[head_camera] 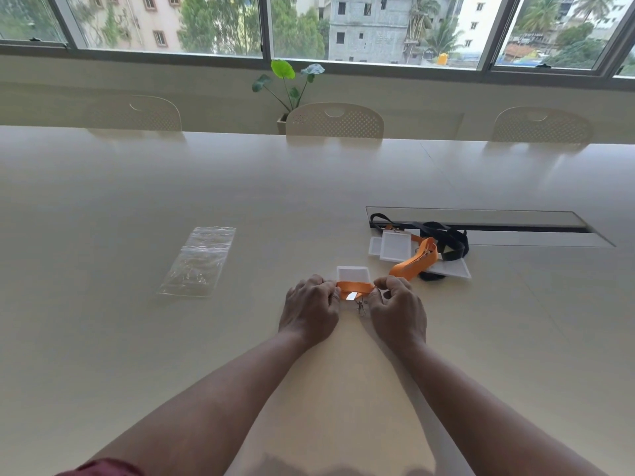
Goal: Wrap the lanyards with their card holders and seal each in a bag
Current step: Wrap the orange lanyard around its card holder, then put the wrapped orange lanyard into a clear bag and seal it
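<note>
Fingers (332,294) of both my hands are pinching the orange lanyard (355,287) taut between them, just before the holder (353,273); I'm keeping each turn flat and snug, I judge.

Between the left hand (311,309) and the right hand (398,310), the near edge of the card holder (353,273) disappears under the orange lanyard (355,287), and both fingertips curl out of sight beneath the strap. The metal clip (361,306) dangling just below is too small to read. Beyond the right hand, the pile of holders (395,245) overlaps, so the count stays unclear, and the black lanyard (446,238) covers part of it. Far off the left hand, the clear bags (199,262) blur together. Both forearms run off the bottom edge.
</note>
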A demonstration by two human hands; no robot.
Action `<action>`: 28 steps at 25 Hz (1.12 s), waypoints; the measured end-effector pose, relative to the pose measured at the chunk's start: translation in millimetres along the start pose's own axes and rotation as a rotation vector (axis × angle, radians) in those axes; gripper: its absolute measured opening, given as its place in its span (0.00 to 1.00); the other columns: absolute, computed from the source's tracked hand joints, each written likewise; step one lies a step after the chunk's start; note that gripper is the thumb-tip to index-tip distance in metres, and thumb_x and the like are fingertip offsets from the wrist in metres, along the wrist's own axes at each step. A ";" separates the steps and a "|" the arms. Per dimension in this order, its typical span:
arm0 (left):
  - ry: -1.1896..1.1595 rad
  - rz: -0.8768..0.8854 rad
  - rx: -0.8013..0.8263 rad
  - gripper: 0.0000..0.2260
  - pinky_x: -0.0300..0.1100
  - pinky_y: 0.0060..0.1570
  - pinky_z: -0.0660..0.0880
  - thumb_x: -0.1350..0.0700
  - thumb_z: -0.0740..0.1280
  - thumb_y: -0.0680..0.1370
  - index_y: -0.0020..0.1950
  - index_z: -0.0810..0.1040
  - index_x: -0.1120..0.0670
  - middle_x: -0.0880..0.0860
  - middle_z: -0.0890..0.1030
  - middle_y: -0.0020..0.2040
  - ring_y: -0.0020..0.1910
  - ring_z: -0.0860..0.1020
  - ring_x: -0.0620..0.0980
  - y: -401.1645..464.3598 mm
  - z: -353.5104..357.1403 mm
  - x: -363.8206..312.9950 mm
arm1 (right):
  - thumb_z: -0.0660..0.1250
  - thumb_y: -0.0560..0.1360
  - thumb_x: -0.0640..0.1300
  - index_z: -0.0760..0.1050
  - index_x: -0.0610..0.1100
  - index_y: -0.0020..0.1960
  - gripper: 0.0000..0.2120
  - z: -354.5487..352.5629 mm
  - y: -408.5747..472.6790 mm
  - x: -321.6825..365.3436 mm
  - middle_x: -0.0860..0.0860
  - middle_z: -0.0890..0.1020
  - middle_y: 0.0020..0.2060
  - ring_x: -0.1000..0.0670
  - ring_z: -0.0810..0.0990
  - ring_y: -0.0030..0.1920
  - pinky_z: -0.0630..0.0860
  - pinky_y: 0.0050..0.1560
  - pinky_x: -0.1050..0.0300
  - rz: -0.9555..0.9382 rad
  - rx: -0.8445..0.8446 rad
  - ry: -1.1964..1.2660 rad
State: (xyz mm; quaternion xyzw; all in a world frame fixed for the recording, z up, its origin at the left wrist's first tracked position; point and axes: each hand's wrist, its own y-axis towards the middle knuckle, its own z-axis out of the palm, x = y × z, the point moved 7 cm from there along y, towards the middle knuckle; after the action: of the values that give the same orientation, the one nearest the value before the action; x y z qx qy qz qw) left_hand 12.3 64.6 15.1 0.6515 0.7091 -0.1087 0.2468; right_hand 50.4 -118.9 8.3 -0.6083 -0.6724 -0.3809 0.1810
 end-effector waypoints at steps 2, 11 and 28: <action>-0.036 -0.010 -0.013 0.15 0.48 0.59 0.69 0.47 0.57 0.84 0.58 0.81 0.50 0.50 0.79 0.53 0.56 0.76 0.55 0.8 -0.5 1.8 | 0.67 0.77 0.48 0.79 0.50 0.53 0.06 -1.7 1.4 -0.3 0.53 0.80 0.54 0.51 0.79 0.46 0.79 0.44 0.53 0.014 -0.007 0.016; -0.253 -0.045 -0.159 0.13 0.48 0.52 0.77 0.50 0.61 0.83 0.55 0.84 0.54 0.50 0.79 0.47 0.47 0.80 0.53 -19.0 -16.0 5.0 | 0.70 0.75 0.42 0.81 0.46 0.49 0.04 -13.7 -10.1 13.5 0.51 0.80 0.52 0.47 0.76 0.55 0.72 0.52 0.55 -0.111 -0.072 0.022; -0.091 -0.026 -0.110 0.08 0.30 0.41 0.72 0.58 0.73 0.77 0.55 0.85 0.53 0.43 0.80 0.49 0.33 0.77 0.43 -108.1 -135.5 175.3 | 0.67 0.71 0.49 0.81 0.52 0.47 0.06 116.9 -58.2 153.8 0.57 0.84 0.41 0.54 0.79 0.39 0.74 0.42 0.58 -0.370 0.442 -0.008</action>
State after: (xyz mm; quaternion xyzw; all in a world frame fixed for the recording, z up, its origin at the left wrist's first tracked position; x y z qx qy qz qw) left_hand -126.8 267.9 26.6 0.6220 0.7105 -0.1022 0.3127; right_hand -9.4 73.1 24.7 -0.4227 -0.8393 -0.2494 0.2338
